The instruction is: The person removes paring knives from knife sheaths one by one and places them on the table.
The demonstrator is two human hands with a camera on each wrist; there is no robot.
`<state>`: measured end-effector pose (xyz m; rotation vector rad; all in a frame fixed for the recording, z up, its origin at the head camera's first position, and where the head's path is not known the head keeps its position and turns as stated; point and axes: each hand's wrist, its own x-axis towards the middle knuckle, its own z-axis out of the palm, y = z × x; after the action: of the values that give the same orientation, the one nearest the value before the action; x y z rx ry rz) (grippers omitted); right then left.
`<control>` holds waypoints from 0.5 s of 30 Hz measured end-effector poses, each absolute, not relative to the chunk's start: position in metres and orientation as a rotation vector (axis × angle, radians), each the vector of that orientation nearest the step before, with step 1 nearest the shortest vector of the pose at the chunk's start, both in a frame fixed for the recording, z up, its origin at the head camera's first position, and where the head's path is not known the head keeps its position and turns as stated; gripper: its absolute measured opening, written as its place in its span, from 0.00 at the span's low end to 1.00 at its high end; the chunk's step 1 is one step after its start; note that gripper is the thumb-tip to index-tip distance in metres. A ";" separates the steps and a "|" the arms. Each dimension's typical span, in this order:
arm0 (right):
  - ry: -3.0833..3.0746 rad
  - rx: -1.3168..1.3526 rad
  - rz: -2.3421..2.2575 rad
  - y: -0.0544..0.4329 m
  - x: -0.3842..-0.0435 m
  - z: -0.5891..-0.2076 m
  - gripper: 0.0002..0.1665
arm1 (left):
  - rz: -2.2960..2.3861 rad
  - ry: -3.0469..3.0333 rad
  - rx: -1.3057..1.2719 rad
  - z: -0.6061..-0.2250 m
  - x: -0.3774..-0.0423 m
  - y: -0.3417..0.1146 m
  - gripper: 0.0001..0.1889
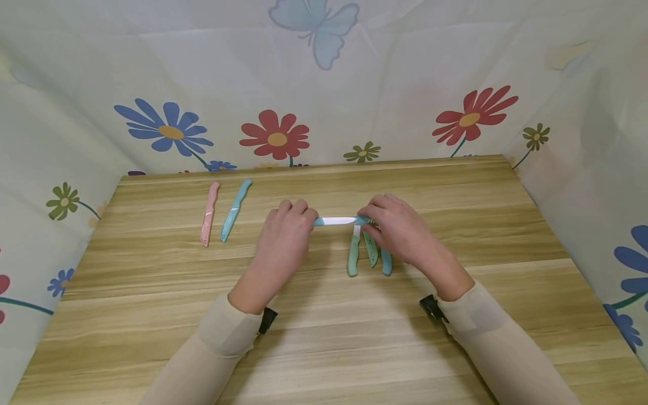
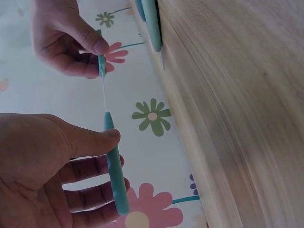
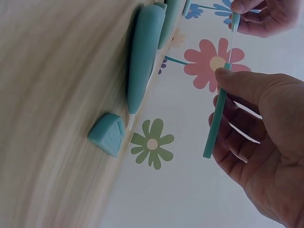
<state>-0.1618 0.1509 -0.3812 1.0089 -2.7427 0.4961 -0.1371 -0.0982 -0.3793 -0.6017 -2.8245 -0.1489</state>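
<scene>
In the head view, my left hand (image 1: 286, 236) grips a blue-handled paring knife, its white blade (image 1: 336, 221) pointing right. The knife's handle (image 2: 115, 168) lies between thumb and fingers in the left wrist view. My right hand (image 1: 402, 228) pinches a blue blade sheath (image 3: 217, 121), with the blade's tip end at its mouth. On the table below the right hand lie a green knife (image 1: 353, 259), a green sheath (image 1: 372, 250) and a blue knife handle (image 1: 386, 261); the right hand partly hides them.
A pink sheathed knife (image 1: 210, 216) and a blue sheathed knife (image 1: 235, 212) lie side by side at the table's back left. The wooden table (image 1: 324, 349) meets a flower-printed cloth (image 1: 385, 84) at its back and sides.
</scene>
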 end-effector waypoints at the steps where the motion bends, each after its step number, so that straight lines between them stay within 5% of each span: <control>1: -2.746 1.007 0.495 0.151 -0.162 -0.381 0.15 | -0.152 -2.825 -0.600 -0.379 -0.137 -0.098 0.11; 15: -2.731 0.991 0.492 0.154 -0.163 -0.380 0.16 | -0.180 -2.804 -0.569 -0.378 -0.138 -0.101 0.08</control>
<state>-0.1635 0.1541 -0.3804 0.9906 -2.7306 0.4922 -0.1375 -0.1013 -0.3777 -0.5690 -2.8038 -0.1795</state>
